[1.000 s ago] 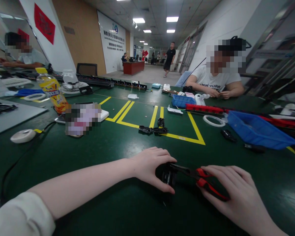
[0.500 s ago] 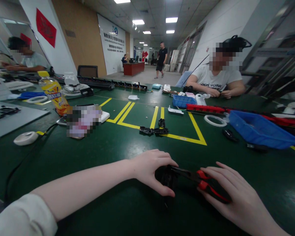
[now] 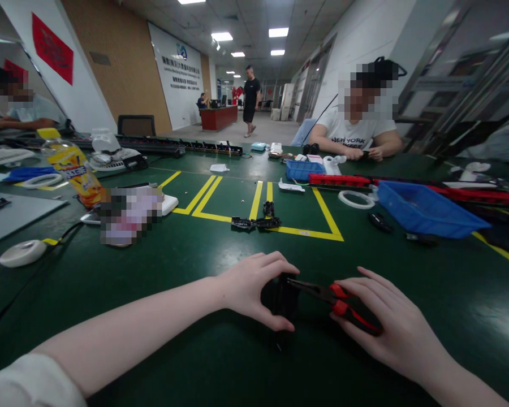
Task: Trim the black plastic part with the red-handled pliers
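My left hand (image 3: 258, 291) grips a black plastic part (image 3: 285, 297) between thumb and fingers, low over the green table (image 3: 186, 362). The part is dark, so its exact kind cannot be made out. My right hand (image 3: 382, 316) is closed around the red handles of a pair of needle-nose pliers (image 3: 339, 301). The pliers point left, and their tips meet the upper edge of the black part; whether the jaws bite on anything is unclear. Beyond my hands, several small black parts (image 3: 257, 223) lie together by the yellow tape lines.
A blue tray (image 3: 428, 212) and a white ring (image 3: 356, 198) lie at right, with a black piece (image 3: 380, 222) nearby. At left stand a drink bottle (image 3: 74, 172), a phone (image 3: 129, 217) and a white oval device (image 3: 22, 252). A co-worker (image 3: 358, 130) sits across the table.
The camera view has turned slightly right, so the scene sits further left. The black part seems tilted differently in my left hand; the pliers stay at its upper edge.
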The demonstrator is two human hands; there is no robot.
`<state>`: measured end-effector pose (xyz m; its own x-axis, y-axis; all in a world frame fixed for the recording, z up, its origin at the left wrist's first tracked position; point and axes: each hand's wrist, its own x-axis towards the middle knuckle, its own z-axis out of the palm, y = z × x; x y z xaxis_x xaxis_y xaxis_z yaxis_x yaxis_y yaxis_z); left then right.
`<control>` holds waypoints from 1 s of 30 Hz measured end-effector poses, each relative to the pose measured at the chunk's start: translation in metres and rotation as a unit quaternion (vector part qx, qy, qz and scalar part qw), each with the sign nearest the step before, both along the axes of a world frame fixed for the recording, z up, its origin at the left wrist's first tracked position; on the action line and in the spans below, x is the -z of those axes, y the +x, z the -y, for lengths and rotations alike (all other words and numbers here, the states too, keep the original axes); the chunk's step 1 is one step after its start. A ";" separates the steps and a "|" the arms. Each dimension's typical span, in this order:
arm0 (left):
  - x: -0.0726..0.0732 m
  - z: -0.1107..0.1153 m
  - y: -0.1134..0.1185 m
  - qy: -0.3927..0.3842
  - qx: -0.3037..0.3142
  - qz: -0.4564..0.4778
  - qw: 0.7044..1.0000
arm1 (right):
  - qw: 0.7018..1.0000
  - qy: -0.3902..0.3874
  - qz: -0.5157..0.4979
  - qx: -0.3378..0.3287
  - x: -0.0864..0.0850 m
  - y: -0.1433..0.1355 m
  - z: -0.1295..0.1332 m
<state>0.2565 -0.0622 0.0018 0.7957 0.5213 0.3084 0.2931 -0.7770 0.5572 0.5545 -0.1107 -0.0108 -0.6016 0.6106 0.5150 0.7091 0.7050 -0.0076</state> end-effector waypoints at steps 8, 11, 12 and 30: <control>0.001 0.003 0.001 0.016 -0.010 0.003 1.000 | 1.000 -0.011 -0.002 0.017 0.000 0.000 0.003; 0.000 0.003 0.001 0.011 -0.014 0.003 1.000 | 1.000 -0.017 -0.007 0.018 -0.004 -0.004 0.003; 0.000 0.003 0.001 0.006 -0.017 0.001 1.000 | 1.000 -0.017 -0.009 0.018 -0.005 -0.005 0.004; -0.001 0.006 0.000 -0.019 -0.019 -0.004 1.000 | 0.999 -0.026 -0.007 0.024 -0.004 -0.005 0.007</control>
<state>0.2569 -0.0679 0.0027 0.7772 0.5629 0.2811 0.3278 -0.7437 0.5827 0.5492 -0.1178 -0.0063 -0.5644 0.6651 0.4890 0.7416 0.6687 -0.0537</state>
